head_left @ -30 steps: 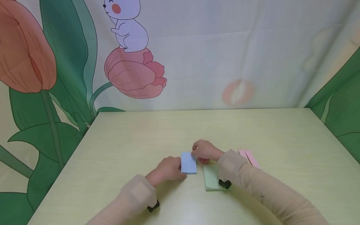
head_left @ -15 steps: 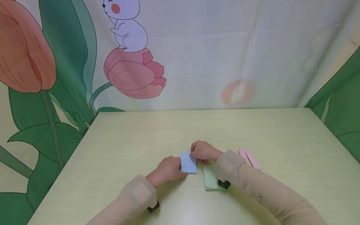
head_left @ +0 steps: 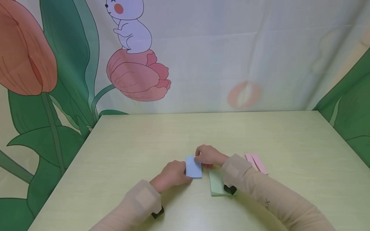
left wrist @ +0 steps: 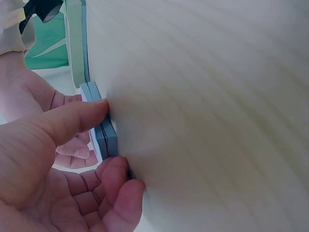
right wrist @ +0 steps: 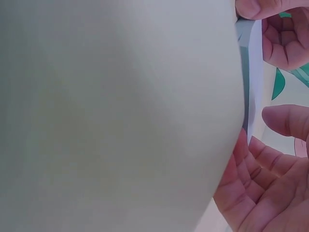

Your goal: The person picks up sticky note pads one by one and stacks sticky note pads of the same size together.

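Note:
Near the middle of the table lies a small light-blue sticky note pad (head_left: pixel 193 168). My left hand (head_left: pixel 171 173) grips it from the left, the thumb on its near edge. Seen from the left wrist, the blue sticky note pad (left wrist: pixel 110 137) shows two stacked layers under that thumb. At the far right corner is my right hand (head_left: pixel 209 155), bent fingers against the pad's edge. In the right wrist view, the right thumb (right wrist: pixel 285 118) stands slightly apart from the pad's top. Parts of the pad's left and far edges are hidden by fingers.
Partly under the right forearm lies a larger light-green sticky note pad (head_left: pixel 216 183). Pink paper strips (head_left: pixel 257 163) lie behind the right sleeve. A patterned cloth (head_left: pixel 202 64) hangs along the far edge of the pale wooden table (head_left: pixel 144 138).
My right hand has shifted slightly left over the blue pad's corner. The left hand and the pads have hardly moved.

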A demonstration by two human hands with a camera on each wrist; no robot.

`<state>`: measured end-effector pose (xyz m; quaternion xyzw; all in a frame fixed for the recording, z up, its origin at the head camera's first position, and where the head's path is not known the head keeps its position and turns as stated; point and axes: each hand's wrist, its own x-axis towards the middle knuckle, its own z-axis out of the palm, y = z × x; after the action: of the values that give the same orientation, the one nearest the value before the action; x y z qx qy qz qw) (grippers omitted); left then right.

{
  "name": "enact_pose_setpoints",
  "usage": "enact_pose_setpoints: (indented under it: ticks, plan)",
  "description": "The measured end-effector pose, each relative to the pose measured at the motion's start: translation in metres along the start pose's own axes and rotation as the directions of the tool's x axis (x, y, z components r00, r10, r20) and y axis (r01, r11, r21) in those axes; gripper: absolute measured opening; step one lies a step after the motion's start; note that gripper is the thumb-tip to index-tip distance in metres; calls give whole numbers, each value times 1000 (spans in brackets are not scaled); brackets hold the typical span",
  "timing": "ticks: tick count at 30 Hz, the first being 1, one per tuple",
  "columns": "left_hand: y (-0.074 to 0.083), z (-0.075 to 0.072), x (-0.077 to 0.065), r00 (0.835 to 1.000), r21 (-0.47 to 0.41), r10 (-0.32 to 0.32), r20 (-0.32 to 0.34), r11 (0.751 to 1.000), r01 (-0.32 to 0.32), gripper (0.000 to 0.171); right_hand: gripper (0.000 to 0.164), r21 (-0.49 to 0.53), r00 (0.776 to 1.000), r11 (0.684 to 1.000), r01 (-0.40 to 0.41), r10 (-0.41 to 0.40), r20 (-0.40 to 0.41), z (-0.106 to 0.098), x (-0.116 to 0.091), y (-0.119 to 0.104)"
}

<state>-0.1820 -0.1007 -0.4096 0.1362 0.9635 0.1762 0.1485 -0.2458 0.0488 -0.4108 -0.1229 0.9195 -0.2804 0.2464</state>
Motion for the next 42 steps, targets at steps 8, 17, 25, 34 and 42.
enact_pose_setpoints:
  ticks: [8,17,25,34,42]
  plan:
    - [-1,1,1,1000,-8,-4,-7,1000,4,27,11,-2,1000,1000,9,-9,-9,2,3,2]
    - [-3,3,-5,998,-5,-56,-16,998,56,33,14,28,1000,1000,-14,14,-8,-1,-1,4]
    - [6,2,-16,990,114,-140,-5,984,139,35,13,36,993,999,40,-36,-111,-7,-11,11]
    - [21,3,-30,994,181,-101,31,979,93,30,13,105,989,993,51,-36,-141,-16,-27,19]
    - [31,6,-34,995,119,99,-14,988,-96,18,16,180,993,982,54,-34,-110,-19,-39,33]
